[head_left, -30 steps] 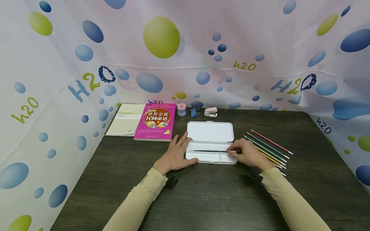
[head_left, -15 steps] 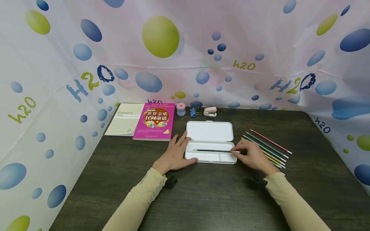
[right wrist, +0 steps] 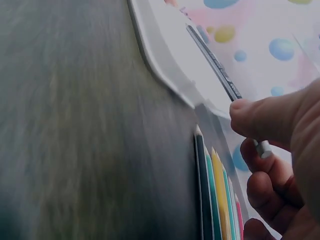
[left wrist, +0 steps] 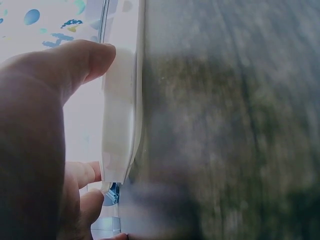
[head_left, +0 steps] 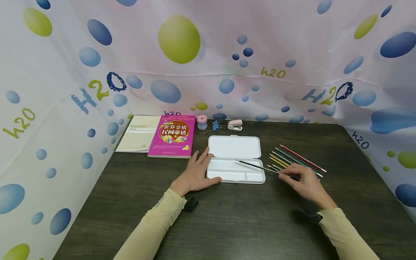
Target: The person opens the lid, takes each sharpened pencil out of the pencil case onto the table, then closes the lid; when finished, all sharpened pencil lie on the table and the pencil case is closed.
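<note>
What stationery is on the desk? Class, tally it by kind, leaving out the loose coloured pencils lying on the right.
Books: 2 (notebook, pink book)
Small pink pot: 1
Binder clip: 1
Stapler: 1
Pencil case, open: 1
Dark pencil, held in the fingers of the right hand: 1
Total: 7

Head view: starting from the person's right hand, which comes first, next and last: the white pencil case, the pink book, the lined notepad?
1. white pencil case, just left of the right hand.
2. pink book, beyond the case, far left.
3. lined notepad, leftmost, beside the book.
</note>
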Tool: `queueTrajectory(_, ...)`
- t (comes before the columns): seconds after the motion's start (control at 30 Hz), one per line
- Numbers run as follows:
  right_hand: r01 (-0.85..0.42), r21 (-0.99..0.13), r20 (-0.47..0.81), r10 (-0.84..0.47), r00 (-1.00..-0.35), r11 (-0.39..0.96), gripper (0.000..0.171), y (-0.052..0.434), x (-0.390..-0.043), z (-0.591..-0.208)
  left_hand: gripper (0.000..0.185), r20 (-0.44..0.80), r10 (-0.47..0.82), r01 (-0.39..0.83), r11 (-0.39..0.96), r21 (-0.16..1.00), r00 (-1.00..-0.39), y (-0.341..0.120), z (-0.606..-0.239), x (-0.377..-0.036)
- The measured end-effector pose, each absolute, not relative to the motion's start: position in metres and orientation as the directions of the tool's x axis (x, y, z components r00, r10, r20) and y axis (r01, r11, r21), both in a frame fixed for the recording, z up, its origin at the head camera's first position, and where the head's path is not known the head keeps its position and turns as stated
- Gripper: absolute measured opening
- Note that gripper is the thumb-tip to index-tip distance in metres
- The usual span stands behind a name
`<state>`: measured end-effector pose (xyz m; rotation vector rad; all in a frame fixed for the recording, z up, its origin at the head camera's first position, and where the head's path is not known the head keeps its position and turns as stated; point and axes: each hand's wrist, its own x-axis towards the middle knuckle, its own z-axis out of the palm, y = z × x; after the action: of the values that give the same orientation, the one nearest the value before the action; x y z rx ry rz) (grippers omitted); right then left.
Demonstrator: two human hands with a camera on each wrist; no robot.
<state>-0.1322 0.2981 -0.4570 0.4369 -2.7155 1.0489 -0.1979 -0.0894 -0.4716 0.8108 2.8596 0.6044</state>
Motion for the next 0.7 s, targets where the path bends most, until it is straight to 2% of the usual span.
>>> queueTrajectory(0.37,-0.320,-0.618,0.335,-0.129,-0.933,0.718,0.010,0.333,-0.106,-0.459,0.094,-0.003,0.522,0.475,0.780,0.407,-0.853,-0.089,-0.470,-0.198)
queueTrajectory(0.7,-0.215,-0.598,0.313,-0.022,-0.950,0.772,0.009,0.351,-0.081,-0.462,0.094,-0.011,0.519,0.472,0.786,0.400,-0.855,-0.088,-0.470,-0.199)
